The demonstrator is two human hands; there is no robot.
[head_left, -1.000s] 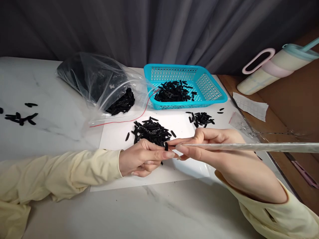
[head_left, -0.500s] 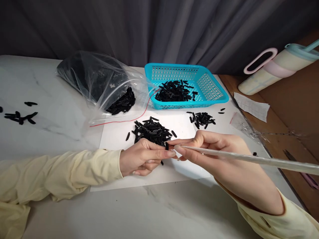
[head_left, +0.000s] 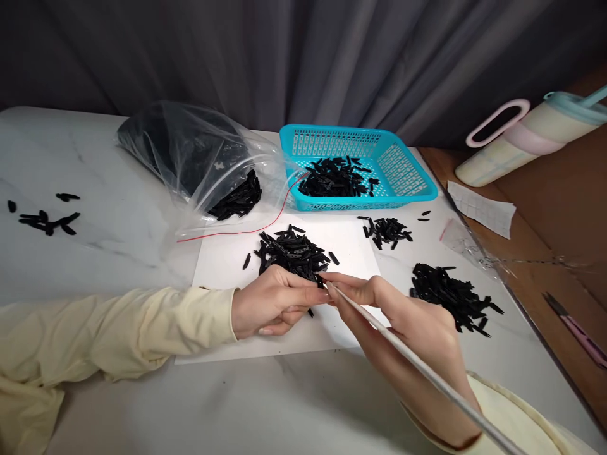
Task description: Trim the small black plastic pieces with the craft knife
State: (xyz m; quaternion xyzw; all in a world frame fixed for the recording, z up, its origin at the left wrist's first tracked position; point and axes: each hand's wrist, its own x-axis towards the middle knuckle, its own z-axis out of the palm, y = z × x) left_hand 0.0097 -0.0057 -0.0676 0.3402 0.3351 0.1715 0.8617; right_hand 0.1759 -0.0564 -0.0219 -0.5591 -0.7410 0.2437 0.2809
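Observation:
Between its thumb and fingers, my left hand [head_left: 279, 300] pinches a small black elongated piece [head_left: 320, 282]. My right hand [head_left: 403, 335] grips a thin, pale, stick-like tool [head_left: 417, 363] whose narrow tip meets the piece at my left fingertips. The tool's thick end runs off the bottom right. Just beyond my hands lies a heap of similar black pieces [head_left: 291, 253] on a white sheet of paper [head_left: 222, 265]. My fingers partly hide the held piece and the tool's tip.
A blue perforated basket [head_left: 412, 189] holds more black pieces, beside an open clear zip bag [head_left: 190, 151] of them. Other piles lie right [head_left: 450, 297] and far left [head_left: 50, 222]. A tumbler [head_left: 512, 148], a paper slip [head_left: 481, 205] and a pink-handled tool [head_left: 576, 328] sit at the right.
My right wrist has swung down and inward, so the tool slants more steeply and the pile at right comes into view. My left hand keeps its pinch on the piece.

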